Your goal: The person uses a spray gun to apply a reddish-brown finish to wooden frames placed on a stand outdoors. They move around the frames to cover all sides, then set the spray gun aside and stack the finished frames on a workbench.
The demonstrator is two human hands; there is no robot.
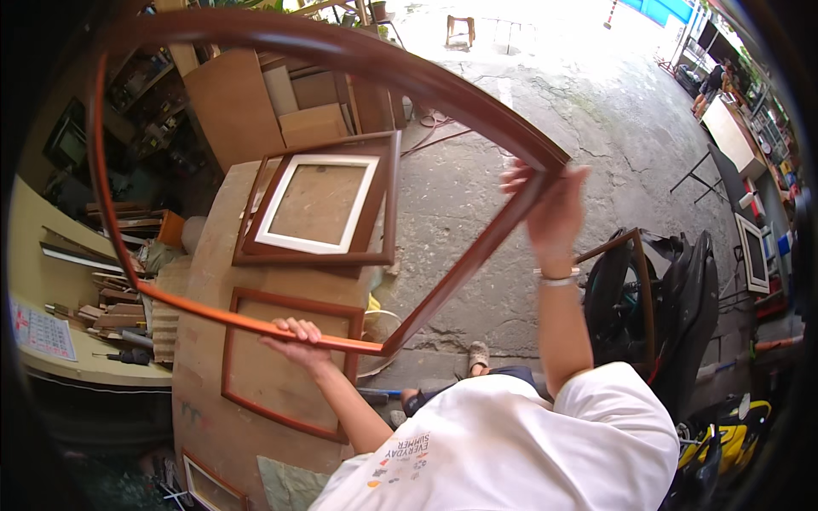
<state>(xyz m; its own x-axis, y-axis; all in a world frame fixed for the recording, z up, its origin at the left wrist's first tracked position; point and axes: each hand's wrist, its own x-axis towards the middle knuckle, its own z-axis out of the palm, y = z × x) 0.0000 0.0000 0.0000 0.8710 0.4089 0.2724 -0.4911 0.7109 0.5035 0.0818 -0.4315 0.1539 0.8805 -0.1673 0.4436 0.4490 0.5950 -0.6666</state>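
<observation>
A large reddish-brown wooden frame (452, 262) is raised above the workbench and spans much of the view. My left hand (298, 341) grips its lower rail, fingers curled over it. My right hand (545, 209) holds its upper right corner, partly behind the rail. Below the raised frame, the brown-topped bench (204, 332) bears a stack of brown frames (390, 204) with a white inner frame (358, 206) on top. A thinner reddish frame (355, 341) lies nearer to me, under my left forearm.
Leaning boards (228, 111) stand behind the bench; shelving with wood offcuts (119, 307) is at left. On the concrete floor are a hose (434, 128) and a stool (460, 30). A motorbike (686, 307) stands at right. A person (711, 85) is farther back at right.
</observation>
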